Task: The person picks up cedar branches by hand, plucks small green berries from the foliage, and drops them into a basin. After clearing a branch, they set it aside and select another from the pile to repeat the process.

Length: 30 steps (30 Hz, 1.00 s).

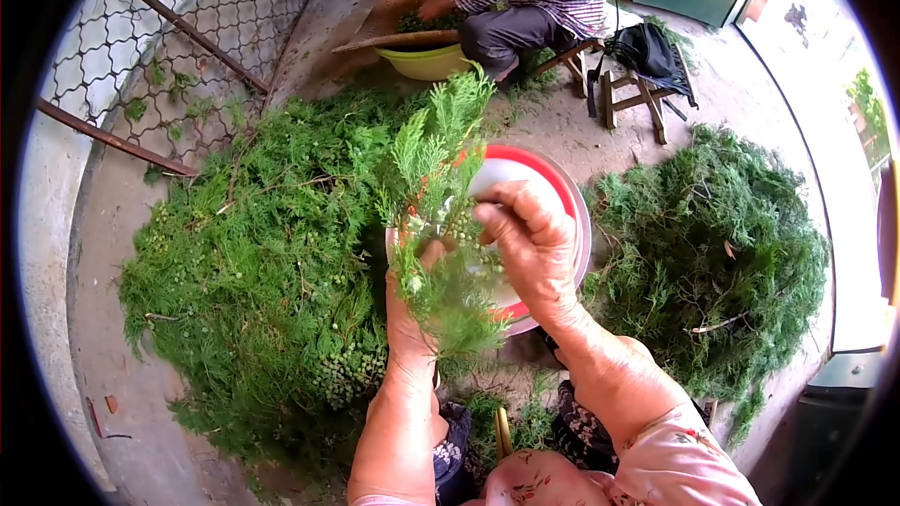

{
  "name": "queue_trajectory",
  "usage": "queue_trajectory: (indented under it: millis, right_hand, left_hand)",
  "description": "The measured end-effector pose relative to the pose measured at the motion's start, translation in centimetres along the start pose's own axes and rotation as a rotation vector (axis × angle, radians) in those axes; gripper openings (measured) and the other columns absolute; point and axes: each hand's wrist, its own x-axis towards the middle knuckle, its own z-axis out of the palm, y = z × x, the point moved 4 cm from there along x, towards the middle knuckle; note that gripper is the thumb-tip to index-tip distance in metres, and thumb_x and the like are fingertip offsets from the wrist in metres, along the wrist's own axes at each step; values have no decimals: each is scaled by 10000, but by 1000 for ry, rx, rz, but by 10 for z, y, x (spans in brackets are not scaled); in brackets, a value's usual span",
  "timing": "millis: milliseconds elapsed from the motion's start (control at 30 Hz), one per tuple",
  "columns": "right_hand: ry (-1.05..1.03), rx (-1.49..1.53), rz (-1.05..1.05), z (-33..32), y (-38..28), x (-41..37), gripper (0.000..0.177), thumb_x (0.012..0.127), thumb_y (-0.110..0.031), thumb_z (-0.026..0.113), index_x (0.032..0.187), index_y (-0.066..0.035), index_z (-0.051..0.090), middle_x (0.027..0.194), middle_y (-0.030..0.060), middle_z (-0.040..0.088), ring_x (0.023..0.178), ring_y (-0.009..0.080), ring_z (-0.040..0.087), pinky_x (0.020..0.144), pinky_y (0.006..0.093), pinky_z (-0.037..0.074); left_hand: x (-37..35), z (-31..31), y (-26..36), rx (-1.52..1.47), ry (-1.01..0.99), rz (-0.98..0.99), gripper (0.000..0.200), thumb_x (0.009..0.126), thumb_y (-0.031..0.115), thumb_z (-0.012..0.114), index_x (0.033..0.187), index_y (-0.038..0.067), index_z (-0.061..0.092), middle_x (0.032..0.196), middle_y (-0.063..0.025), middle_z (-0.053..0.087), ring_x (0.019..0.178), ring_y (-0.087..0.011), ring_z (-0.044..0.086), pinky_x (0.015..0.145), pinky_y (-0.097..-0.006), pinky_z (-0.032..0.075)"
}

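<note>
Picking at a sprig (pixel 417 173) looks to be the step in hand, with the right fingers working at its small green cones (pixel 461 223). The next move seems to call for a steady left hold and a narrow right pinch. The left hand (pixel 405 314) holds the sprig upright, its fingers partly hidden behind the green. The right hand (pixel 536 248) is curled, thumb and forefinger close together at the sprig's right edge; whether they grip a cone, I cannot tell. The sprig stands between the hands, above the basin (pixel 542 166).
</note>
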Motion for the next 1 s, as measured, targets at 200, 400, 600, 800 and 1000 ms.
queue_trajectory:
  millis: [200, 400, 600, 800, 1000]
  right_hand:
    - [-169, -85, -44, 12, -5, -3, 355, 737, -29, 708, 1059, -9, 559, 710, 25, 565, 569, 69, 525, 534, 219, 428]
    - [-181, -328, -176, 15, -4, -5, 429, 680, -78, 745, 1033, 12, 518, 889, 175, 554, 805, 345, 578, 678, 382, 478]
    - [-194, -276, -182, 16, -1, -5, 346, 692, -42, 726, 974, 2, 531, 840, 150, 570, 723, 302, 578, 644, 359, 472]
    - [-157, 163, 293, 20, 26, -10, 119, 832, -48, 621, 935, -43, 562, 735, 1, 552, 624, 92, 529, 576, 203, 442]
    - [-81, 781, 642, 26, 27, -9, 95, 887, -98, 564, 972, -74, 529, 761, -9, 543, 572, 79, 509, 514, 187, 403]
  left_hand:
    - [-4, 3, -2, 14, -64, -4, 240, 898, 208, 572, 1076, 48, 557, 954, 0, 585, 815, -80, 554, 675, -220, 470]
    - [2, -4, -6, 69, -152, 77, 237, 887, 150, 504, 1079, 19, 549, 986, -35, 594, 864, -117, 579, 742, -261, 493]
    - [3, -5, -6, 85, -162, 61, 238, 894, 160, 515, 1083, 21, 552, 1001, -40, 594, 881, -123, 580, 771, -265, 487]
    - [-3, 1, -7, 3, -25, 87, 234, 888, 208, 582, 1060, 50, 576, 986, -41, 606, 912, -151, 567, 782, -268, 470]
    - [7, -8, -20, -139, -153, -78, 250, 866, 284, 603, 952, 55, 551, 838, -37, 570, 709, -110, 531, 551, -202, 411]
